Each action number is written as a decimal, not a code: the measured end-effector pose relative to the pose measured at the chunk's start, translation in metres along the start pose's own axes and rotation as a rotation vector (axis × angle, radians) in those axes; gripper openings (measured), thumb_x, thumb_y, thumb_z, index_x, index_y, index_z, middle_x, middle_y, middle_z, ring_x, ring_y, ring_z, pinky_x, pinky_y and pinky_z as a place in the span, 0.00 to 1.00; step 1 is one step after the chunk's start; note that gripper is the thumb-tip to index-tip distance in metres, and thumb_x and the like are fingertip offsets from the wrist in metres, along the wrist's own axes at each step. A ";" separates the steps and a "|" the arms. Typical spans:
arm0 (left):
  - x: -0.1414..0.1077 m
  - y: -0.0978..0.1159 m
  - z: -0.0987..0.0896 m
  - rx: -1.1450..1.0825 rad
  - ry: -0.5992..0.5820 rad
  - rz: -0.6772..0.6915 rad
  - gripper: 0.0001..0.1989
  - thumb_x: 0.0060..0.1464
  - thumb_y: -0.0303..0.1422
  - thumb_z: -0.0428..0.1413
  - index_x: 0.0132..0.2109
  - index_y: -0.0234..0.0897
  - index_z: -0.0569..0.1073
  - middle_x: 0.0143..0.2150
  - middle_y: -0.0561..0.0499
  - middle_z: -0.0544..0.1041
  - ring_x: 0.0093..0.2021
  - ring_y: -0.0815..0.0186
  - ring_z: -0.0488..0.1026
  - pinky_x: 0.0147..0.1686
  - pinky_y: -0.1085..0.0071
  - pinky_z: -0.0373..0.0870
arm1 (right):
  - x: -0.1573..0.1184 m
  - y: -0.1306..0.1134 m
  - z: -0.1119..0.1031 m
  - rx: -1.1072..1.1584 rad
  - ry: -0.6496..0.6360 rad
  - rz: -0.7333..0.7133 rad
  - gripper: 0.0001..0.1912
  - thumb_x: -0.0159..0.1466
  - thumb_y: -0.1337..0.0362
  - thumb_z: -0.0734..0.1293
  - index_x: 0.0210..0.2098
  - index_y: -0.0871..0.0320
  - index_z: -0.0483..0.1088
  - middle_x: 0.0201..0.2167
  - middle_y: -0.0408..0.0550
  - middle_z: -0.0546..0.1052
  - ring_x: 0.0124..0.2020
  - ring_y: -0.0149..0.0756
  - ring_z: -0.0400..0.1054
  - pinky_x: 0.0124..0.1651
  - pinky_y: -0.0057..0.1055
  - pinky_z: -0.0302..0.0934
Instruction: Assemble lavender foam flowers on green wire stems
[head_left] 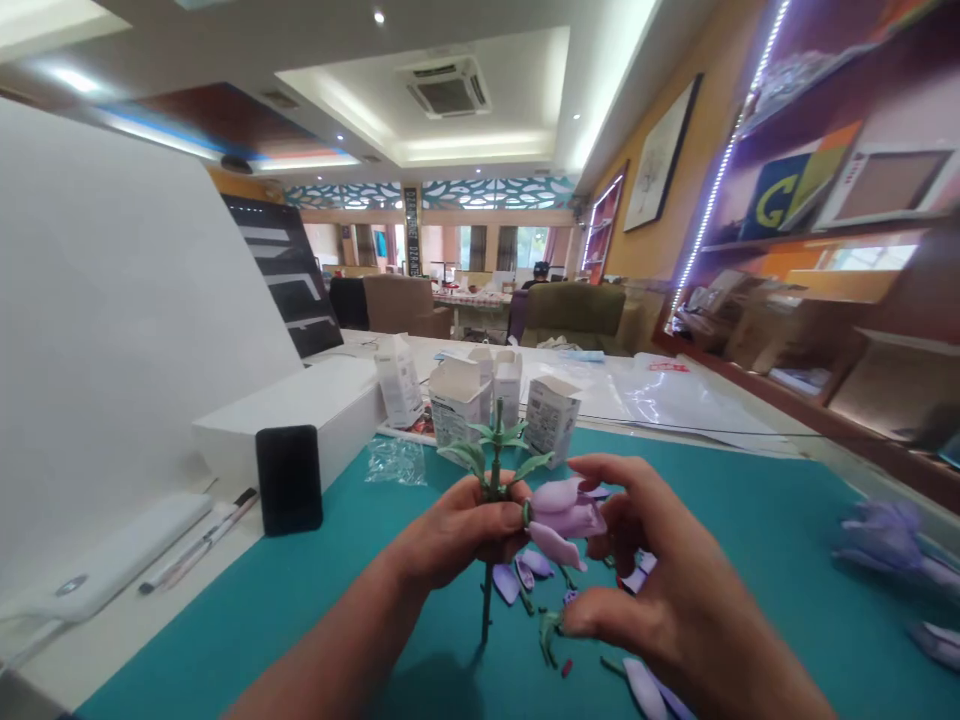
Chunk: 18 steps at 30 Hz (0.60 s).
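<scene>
My left hand [469,525] is closed around the green stem [486,600] of a plastic flower, with its thumb pressed at the base of the bloom. Several green leaves [534,464] branch off near the stem's upright top. The pale purple flower head [566,512] points sideways to the right. Just beside the petals is my right hand [649,570], its fingers curved and its thumb well apart; whether a fingertip touches a petal, I cannot tell. Below both hands lie loose purple petals [505,584] and green pieces [550,638] on the teal mat [360,640].
Opened white boxes [553,415] and crumpled clear film [395,461] stand and lie at the mat's far side. On the left are a black phone-like slab [289,480], pens [202,540] and a long white box [300,410]. Purple wrapped pieces [885,540] lie at the right.
</scene>
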<state>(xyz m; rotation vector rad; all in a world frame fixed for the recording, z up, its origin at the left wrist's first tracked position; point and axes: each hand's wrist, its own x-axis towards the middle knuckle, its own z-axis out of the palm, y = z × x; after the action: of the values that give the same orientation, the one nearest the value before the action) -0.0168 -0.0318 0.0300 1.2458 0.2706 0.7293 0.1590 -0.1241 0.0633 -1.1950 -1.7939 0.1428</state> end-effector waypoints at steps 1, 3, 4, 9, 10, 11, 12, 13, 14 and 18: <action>0.001 0.000 0.001 0.024 0.002 -0.011 0.17 0.44 0.41 0.63 0.33 0.34 0.68 0.19 0.58 0.65 0.19 0.76 0.57 0.19 0.79 0.48 | 0.000 -0.001 0.001 -0.011 -0.011 0.018 0.33 0.47 0.54 0.75 0.50 0.53 0.63 0.34 0.44 0.72 0.25 0.32 0.67 0.24 0.27 0.66; 0.003 0.000 0.001 0.069 0.000 -0.030 0.18 0.44 0.42 0.63 0.34 0.34 0.68 0.20 0.58 0.65 0.19 0.76 0.56 0.19 0.78 0.48 | 0.000 -0.003 0.003 -0.028 -0.020 0.024 0.28 0.50 0.58 0.74 0.48 0.53 0.63 0.36 0.45 0.71 0.27 0.32 0.67 0.25 0.27 0.65; 0.004 0.000 0.001 0.086 -0.003 -0.035 0.18 0.44 0.42 0.63 0.33 0.34 0.68 0.20 0.58 0.64 0.19 0.76 0.56 0.19 0.78 0.49 | 0.001 -0.005 0.003 -0.036 -0.018 0.019 0.26 0.51 0.59 0.72 0.47 0.53 0.63 0.37 0.45 0.70 0.28 0.32 0.67 0.26 0.27 0.65; 0.006 -0.005 -0.001 0.098 0.034 -0.042 0.18 0.44 0.42 0.63 0.33 0.34 0.67 0.20 0.58 0.63 0.20 0.75 0.58 0.21 0.78 0.51 | 0.002 -0.011 0.006 -0.038 0.027 0.004 0.19 0.54 0.64 0.68 0.45 0.54 0.65 0.40 0.48 0.69 0.32 0.33 0.67 0.30 0.28 0.66; 0.005 -0.007 -0.002 0.093 0.047 -0.042 0.18 0.44 0.42 0.63 0.33 0.34 0.67 0.20 0.57 0.63 0.20 0.75 0.58 0.21 0.78 0.52 | 0.002 -0.012 0.007 -0.032 0.033 0.006 0.19 0.54 0.66 0.67 0.45 0.54 0.65 0.40 0.48 0.69 0.32 0.33 0.67 0.30 0.28 0.66; 0.005 -0.008 -0.002 0.086 0.057 -0.039 0.18 0.43 0.42 0.64 0.32 0.34 0.66 0.20 0.57 0.63 0.20 0.75 0.58 0.21 0.78 0.52 | 0.002 -0.012 0.007 -0.027 0.038 0.004 0.18 0.53 0.67 0.67 0.44 0.54 0.65 0.40 0.47 0.69 0.32 0.32 0.67 0.29 0.28 0.66; 0.004 -0.010 -0.002 0.077 0.064 -0.034 0.19 0.43 0.43 0.64 0.32 0.34 0.66 0.20 0.57 0.63 0.20 0.75 0.58 0.20 0.78 0.52 | 0.003 -0.013 0.007 -0.026 0.043 0.001 0.17 0.53 0.68 0.66 0.43 0.55 0.66 0.39 0.47 0.69 0.31 0.32 0.66 0.29 0.27 0.66; 0.003 -0.011 -0.002 0.067 0.071 -0.026 0.19 0.42 0.43 0.64 0.32 0.34 0.66 0.20 0.57 0.63 0.20 0.75 0.57 0.20 0.78 0.51 | 0.003 -0.013 0.007 -0.028 0.048 -0.004 0.17 0.53 0.69 0.66 0.43 0.55 0.66 0.39 0.47 0.69 0.31 0.31 0.66 0.29 0.27 0.66; 0.003 -0.011 -0.002 0.060 0.078 -0.019 0.19 0.42 0.43 0.64 0.31 0.34 0.66 0.20 0.57 0.63 0.20 0.75 0.57 0.20 0.78 0.51 | 0.003 -0.013 0.007 -0.030 0.044 -0.011 0.17 0.53 0.69 0.66 0.42 0.55 0.66 0.39 0.47 0.69 0.30 0.31 0.66 0.30 0.28 0.66; 0.000 -0.012 -0.002 0.064 0.072 -0.008 0.20 0.42 0.45 0.64 0.31 0.33 0.67 0.20 0.57 0.63 0.20 0.75 0.57 0.20 0.78 0.51 | 0.004 -0.012 0.006 -0.015 -0.009 -0.029 0.17 0.53 0.69 0.66 0.43 0.54 0.65 0.38 0.47 0.69 0.30 0.31 0.65 0.30 0.27 0.65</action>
<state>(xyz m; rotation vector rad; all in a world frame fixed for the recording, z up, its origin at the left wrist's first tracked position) -0.0137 -0.0312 0.0186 1.2799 0.3606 0.7648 0.1466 -0.1249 0.0689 -1.1794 -1.8221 0.1181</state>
